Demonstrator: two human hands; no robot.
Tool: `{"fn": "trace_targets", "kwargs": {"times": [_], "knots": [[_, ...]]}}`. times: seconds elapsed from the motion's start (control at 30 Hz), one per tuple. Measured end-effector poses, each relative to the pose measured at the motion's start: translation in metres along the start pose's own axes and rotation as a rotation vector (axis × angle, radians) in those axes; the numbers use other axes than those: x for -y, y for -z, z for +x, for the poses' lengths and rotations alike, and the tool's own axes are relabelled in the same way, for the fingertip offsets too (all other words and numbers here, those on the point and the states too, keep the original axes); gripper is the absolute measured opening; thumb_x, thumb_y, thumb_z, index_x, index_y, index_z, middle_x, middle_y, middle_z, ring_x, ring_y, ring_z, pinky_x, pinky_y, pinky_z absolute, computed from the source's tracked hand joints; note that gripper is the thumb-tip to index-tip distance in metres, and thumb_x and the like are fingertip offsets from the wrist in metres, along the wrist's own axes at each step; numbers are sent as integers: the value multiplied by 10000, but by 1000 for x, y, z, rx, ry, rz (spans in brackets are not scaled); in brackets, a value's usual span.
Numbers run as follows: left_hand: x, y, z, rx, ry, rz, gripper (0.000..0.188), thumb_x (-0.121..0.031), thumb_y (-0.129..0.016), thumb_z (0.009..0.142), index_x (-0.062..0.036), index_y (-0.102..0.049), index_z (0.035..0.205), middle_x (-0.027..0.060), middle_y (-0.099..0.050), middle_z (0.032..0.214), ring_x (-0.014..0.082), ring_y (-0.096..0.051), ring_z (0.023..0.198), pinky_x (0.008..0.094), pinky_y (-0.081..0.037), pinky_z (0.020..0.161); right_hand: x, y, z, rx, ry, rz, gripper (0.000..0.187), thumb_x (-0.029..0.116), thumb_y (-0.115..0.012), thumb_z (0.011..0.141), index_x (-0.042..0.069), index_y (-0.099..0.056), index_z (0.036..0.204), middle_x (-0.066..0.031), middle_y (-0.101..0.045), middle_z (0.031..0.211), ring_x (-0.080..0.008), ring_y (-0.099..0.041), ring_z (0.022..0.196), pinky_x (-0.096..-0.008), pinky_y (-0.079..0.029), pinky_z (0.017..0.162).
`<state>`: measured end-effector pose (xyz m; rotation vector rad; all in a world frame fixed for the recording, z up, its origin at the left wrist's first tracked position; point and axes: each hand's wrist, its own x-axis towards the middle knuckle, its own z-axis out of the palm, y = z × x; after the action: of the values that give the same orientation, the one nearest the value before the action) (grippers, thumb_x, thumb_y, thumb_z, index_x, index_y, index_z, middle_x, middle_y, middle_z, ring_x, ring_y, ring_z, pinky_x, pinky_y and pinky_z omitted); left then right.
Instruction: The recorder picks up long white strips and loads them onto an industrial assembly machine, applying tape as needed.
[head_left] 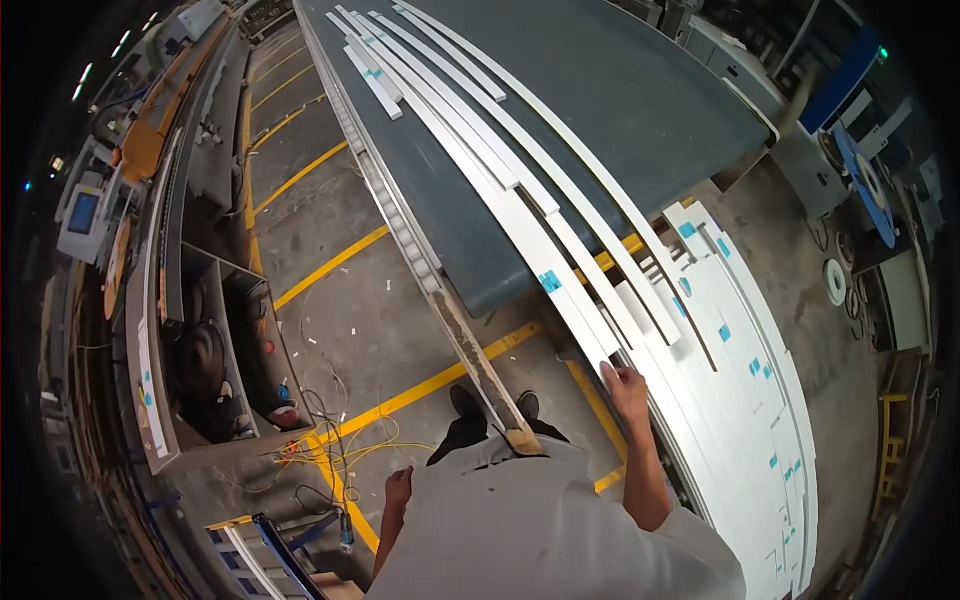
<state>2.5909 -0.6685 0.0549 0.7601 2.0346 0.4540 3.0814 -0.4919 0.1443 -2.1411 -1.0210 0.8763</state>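
At left, a grey open-topped bin (pixel 215 270) with upright partitions stands beside a scuffed concrete floor (pixel 345 315) striped with yellow lines. The person's left hand (pixel 398 488) hangs low at the side, fingers loosely curled; whether it holds anything cannot be told. Beyond, a row of pale rollers (pixel 402 228) edges a smooth, matte, dark green belt (pixel 465 255).

Lying lengthwise over the belt, its near end reaching past the belt's edge, is a long white board (pixel 578 315), flat, straight-edged and satiny, bearing a teal label (pixel 550 281). It looks stiff across its width but likely to flex along its length, modest in weight yet awkward to balance. Its sleek face may prove slippery and its corners easily chipped; a hold at the edges, with both hands spread well apart, would seem steadiest. The right hand (pixel 628 392) is closed on its near end, thumb and fingers drawn together.

Just right of the board lie narrower white strips (pixel 655 318), slim and smooth, their outlines bowed by the wide lens. Farther right, a broad stack of white panels (pixel 715 400) shows stepped edges and scattered teal labels. At far right stands a blue disc (pixel 868 185) with a paler centre.
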Motion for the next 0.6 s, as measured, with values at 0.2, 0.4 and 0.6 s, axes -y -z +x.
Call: {"fn": "trace_targets", "kwargs": {"times": [0.2,0.4,0.6], "knots": [[92,12,22,61,-466,570,427,-366,-556,927,36,-660,828,108,-670,718,242,-629,626,377,-506,657,27,7,-12,150,-224,500,284,280,-723,886,37,-645,762,26,-501,612,-73,-511,555,-244,-484,496],[4,4,5,78,190,20,407,-374,-612,886,26,-690,882,106,-677,724,183,-660,641,328,-525,625,2,18,-16,383,-169,421,295,264,-714,889,35,-621,728,-2,-557,627,-120,-592,533,-264,-548,500],[-9,-8,28,-2,75,-126,469,-402,-656,868,53,-690,978,121,-698,764,183,-678,656,316,-539,642,-11,-26,-12,435,-121,492,289,253,-751,858,13,-659,726,-18,-604,655,-94,-571,545,-278,-552,498]]}}
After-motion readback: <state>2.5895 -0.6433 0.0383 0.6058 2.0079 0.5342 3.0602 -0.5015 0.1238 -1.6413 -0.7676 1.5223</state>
